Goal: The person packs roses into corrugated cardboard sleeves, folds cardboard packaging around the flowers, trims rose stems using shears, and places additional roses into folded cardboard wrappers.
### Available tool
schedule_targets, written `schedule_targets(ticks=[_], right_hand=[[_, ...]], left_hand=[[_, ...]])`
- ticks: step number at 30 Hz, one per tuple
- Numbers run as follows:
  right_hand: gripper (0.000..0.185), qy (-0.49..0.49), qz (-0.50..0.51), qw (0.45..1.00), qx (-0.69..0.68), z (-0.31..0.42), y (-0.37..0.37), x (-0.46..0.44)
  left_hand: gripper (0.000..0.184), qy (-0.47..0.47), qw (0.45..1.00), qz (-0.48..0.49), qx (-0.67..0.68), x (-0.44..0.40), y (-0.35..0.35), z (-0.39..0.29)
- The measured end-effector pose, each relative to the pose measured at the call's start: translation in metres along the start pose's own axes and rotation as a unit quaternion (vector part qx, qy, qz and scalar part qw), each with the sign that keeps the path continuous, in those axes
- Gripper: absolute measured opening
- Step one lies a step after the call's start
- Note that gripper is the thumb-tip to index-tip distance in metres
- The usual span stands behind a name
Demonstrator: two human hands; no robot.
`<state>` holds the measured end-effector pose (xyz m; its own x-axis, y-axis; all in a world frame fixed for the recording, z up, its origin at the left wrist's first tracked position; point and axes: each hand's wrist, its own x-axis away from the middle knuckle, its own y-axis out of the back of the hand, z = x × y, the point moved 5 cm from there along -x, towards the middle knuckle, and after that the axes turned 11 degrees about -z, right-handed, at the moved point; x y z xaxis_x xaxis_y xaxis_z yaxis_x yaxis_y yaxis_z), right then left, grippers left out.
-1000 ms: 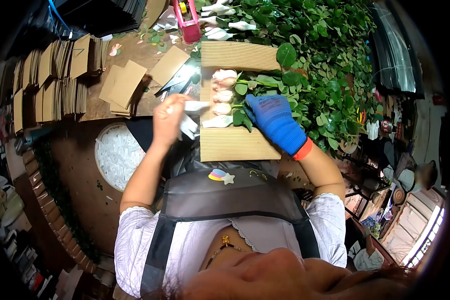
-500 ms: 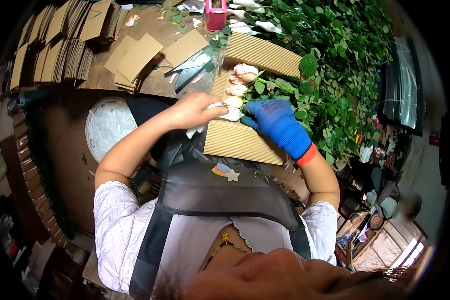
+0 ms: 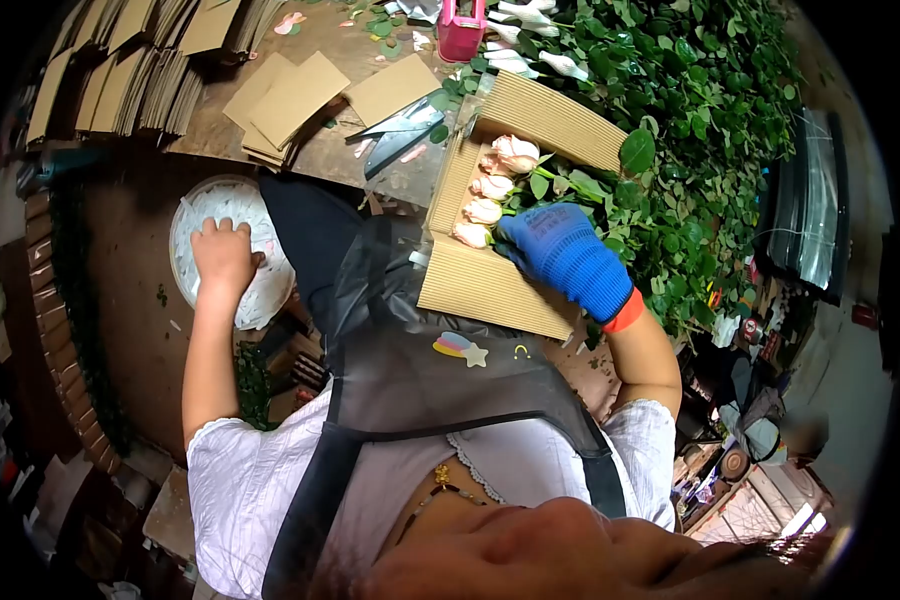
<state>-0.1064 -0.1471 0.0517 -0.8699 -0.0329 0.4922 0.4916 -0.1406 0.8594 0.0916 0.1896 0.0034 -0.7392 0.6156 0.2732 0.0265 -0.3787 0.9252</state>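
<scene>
My left hand (image 3: 225, 258), bare, is over a round white tub (image 3: 182, 275) of white pieces, its bent fingers and thumb apart, holding nothing visible. In a blue glove with an orange cuff, my right hand (image 3: 560, 250) closes around the stem just behind the lowest pale pink rose (image 3: 472, 235); its fingertips are partly hidden. Several more pale pink roses (image 3: 514, 153) line up above it. They lie on a sheet of corrugated cardboard (image 3: 495, 291) whose two ends spread to either side, with their leafy stems pointing right.
Scissors (image 3: 400, 137) lie on the wooden table beside loose cardboard pieces (image 3: 295, 95). Stacked cardboard (image 3: 120, 90) fills the upper left. A large heap of leafy stems (image 3: 700, 110), a pink holder (image 3: 461, 35) and white-wrapped buds (image 3: 564, 66) are at the top and right.
My left hand has left the lowest rose, where it had a white piece in its fingers, and moved left to the tub. My right hand stays at the rose.
</scene>
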Motion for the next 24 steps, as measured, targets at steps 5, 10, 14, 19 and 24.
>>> schedule_targets(ticks=[5, 10, 14, 19, 24], right_hand=[[0.023, 0.014, -0.021, 0.999, 0.02, 0.004, -0.001, -0.003], [0.023, -0.019, -0.177, 0.981, -0.073, -0.002, 0.014, 0.029], [0.022, -0.072, -0.301, 0.949, -0.059, -0.003, 0.015, 0.037], [0.02, -0.074, -0.232, 0.967, -0.074, -0.005, -0.004, 0.011], [0.021, -0.051, -0.211, 0.975, -0.036, 0.001, -0.006, 0.004]], left_hand=[[0.056, -0.122, 0.833, -0.127, 0.524, -0.043, 0.067, -0.117], [0.11, -0.287, 0.761, -0.065, 0.578, -0.082, 0.071, -0.208], [0.111, -0.315, 0.784, 0.001, 0.535, -0.086, 0.064, -0.215], [0.107, -0.3, 0.782, 0.025, 0.547, -0.085, 0.068, -0.215], [0.082, -0.221, 0.736, 0.033, 0.64, -0.097, 0.063, -0.218]])
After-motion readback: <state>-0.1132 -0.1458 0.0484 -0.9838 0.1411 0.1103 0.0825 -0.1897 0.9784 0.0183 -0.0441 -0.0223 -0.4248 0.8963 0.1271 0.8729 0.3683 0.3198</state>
